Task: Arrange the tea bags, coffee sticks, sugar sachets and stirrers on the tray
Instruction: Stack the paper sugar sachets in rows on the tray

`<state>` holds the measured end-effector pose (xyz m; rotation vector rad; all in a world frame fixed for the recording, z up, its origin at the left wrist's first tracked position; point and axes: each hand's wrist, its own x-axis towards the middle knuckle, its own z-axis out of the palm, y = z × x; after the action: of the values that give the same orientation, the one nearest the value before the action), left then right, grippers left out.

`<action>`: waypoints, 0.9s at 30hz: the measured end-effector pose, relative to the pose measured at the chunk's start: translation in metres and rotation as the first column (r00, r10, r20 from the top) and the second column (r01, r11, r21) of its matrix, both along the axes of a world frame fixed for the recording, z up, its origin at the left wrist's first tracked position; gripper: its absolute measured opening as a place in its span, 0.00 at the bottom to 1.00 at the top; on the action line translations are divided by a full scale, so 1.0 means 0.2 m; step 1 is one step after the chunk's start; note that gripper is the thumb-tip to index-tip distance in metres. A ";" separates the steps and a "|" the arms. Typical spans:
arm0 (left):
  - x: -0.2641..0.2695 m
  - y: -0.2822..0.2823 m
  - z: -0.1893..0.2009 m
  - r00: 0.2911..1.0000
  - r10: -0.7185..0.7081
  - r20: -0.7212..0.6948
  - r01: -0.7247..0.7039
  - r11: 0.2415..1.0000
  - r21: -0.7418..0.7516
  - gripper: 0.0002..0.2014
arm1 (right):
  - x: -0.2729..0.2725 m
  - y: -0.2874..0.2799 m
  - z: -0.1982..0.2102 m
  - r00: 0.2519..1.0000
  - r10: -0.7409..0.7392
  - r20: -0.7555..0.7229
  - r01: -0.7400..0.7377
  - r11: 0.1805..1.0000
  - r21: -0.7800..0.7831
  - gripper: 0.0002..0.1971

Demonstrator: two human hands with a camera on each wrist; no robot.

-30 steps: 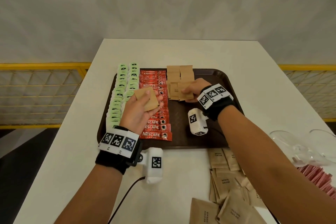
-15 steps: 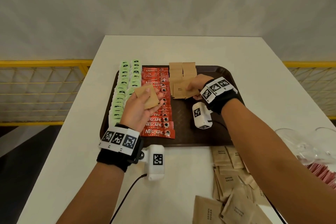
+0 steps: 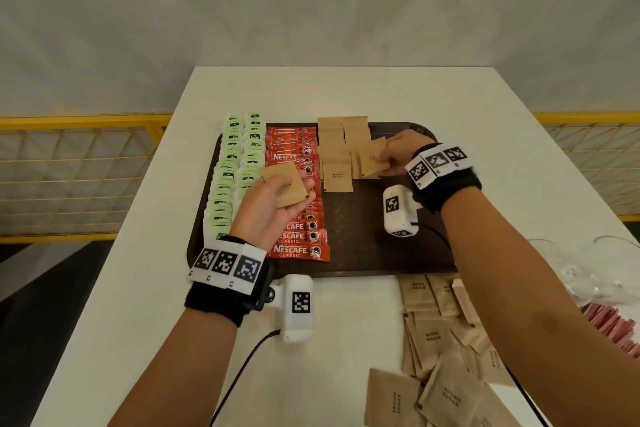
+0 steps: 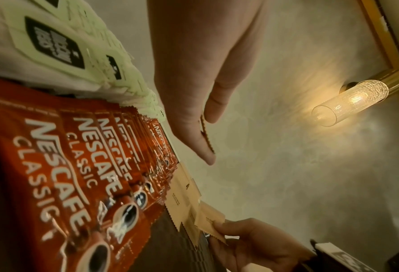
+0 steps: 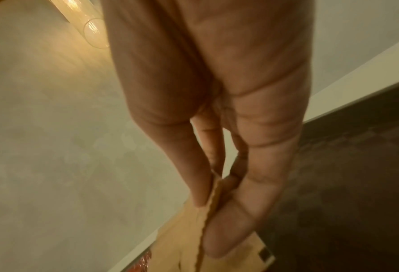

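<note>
A dark brown tray [image 3: 363,246] holds two columns of green tea bags [image 3: 239,163], a column of red Nescafe coffee sticks [image 3: 298,236] and brown sugar sachets [image 3: 337,166] laid in two columns at the back. My left hand [image 3: 277,198] hovers palm up over the coffee sticks and holds a small stack of sugar sachets [image 3: 284,184] between thumb and fingers. My right hand [image 3: 394,156] pinches one or two sugar sachets [image 3: 372,163] at the right sachet column; the right wrist view shows the sachet edge [image 5: 207,217] between thumb and fingers. No stirrers are in view.
A loose pile of brown sugar sachets [image 3: 436,340] lies on the white table [image 3: 346,97] near the front right. Clear glass cups [image 3: 588,260] and red sachets [image 3: 616,326] sit at the right edge. A yellow railing [image 3: 79,121] runs behind the table.
My right hand has moved back and to the right along the sugar column with its sachets. The left hand has kept its stack over the coffee sticks.
</note>
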<state>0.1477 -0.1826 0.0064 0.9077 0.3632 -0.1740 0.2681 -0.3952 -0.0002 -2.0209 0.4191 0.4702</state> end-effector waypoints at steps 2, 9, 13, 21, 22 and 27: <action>0.00 -0.02 0.01 0.999 0.015 -0.029 -0.016 0.999 -0.032 0.09 | 0.00 -0.01 -0.02 1.000 0.023 -0.015 -0.023 0.999 -0.038 0.20; -0.01 -0.02 0.03 0.999 0.012 -0.045 -0.014 0.998 -0.053 0.11 | 0.00 0.03 -0.07 0.999 0.037 -0.033 -0.043 0.970 -0.240 0.20; -0.02 -0.02 0.04 0.999 -0.003 -0.042 0.001 0.999 -0.041 0.10 | -0.01 0.02 -0.09 0.998 0.063 -0.028 -0.069 0.931 -0.359 0.24; -0.02 -0.03 0.05 0.999 -0.002 -0.035 0.000 0.999 -0.037 0.10 | -0.12 0.12 -0.04 0.936 0.315 0.161 -0.223 0.878 -0.424 0.19; -0.02 -0.04 0.05 0.999 -0.002 -0.035 0.001 0.999 -0.034 0.10 | -0.15 0.15 -0.03 0.910 0.393 0.133 -0.293 0.836 -0.464 0.20; -0.03 -0.04 0.05 0.999 -0.009 -0.033 0.008 1.000 -0.025 0.11 | -0.16 0.25 -0.03 0.816 0.578 0.002 -0.436 0.618 -0.655 0.28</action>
<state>0.1421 -0.1910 0.0173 0.8832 0.3872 -0.2013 0.2370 -0.3459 -0.0064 -2.8437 -0.2043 0.4827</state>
